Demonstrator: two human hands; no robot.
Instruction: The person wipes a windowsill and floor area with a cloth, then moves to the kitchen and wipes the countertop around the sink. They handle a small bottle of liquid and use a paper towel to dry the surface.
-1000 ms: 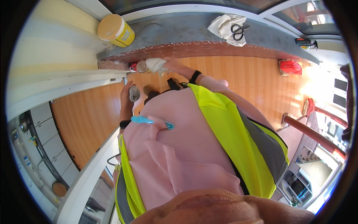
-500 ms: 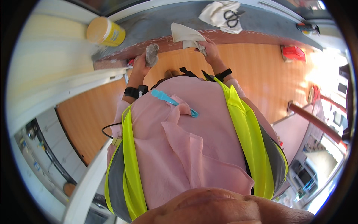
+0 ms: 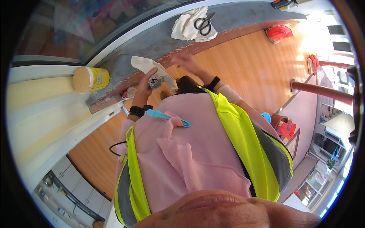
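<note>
My left hand (image 3: pixel 143 86) is closed round a short grey cylinder (image 3: pixel 155 81) with a rough, shiny end; what it is made of is not clear. A pale cream cloth (image 3: pixel 143 63) spreads out behind that hand and the cylinder, seemingly held by the same fingers. To the right of the cloth, my right hand (image 3: pixel 185 62) is raised with its fingers stretched out. It is slightly blurred and nothing shows in it. Black-handled scissors (image 3: pixel 202 26) lie on a bunched white cloth (image 3: pixel 187 23) on the grey ledge beyond both hands.
A yellow tub (image 3: pixel 91 79) with a tan lid stands at the ledge's left end. A glass jar (image 3: pixel 131 92) is beside my left wrist. Far right are a red package (image 3: pixel 279 32) on the wooden floor (image 3: pixel 235 57) and a brown-red rail (image 3: pixel 323 92).
My right hand has let go of the cream cloth, which is now at my left hand. The grey cylinder has tipped end-on. The whole view has turned, shifting the ledge and its things.
</note>
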